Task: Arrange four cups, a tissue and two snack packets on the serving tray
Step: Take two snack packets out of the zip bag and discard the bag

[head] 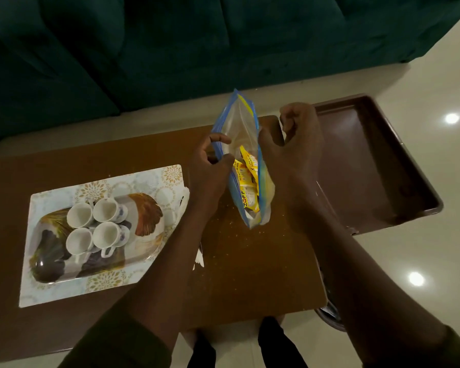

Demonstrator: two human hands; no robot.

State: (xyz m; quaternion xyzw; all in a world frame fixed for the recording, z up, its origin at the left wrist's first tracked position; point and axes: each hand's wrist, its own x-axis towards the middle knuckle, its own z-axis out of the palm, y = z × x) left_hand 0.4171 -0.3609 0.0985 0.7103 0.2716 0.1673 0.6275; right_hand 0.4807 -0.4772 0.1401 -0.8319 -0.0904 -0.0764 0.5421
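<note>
A patterned serving tray lies on the left of the brown table, with several white cups standing upright and close together on it. A clear zip bag with blue and yellow edges stands at the table's middle, and yellow snack packets show inside it. My left hand pinches the bag's left edge. My right hand grips its right edge, so the mouth is held apart. A bit of white tissue peeks out at the tray's right edge, mostly hidden behind my left forearm.
A dark brown tray sits to the right of the table. Crumbs speckle the table near the bag. A dark green sofa runs along the far side. Shiny pale floor lies to the right, and my feet show below the table's near edge.
</note>
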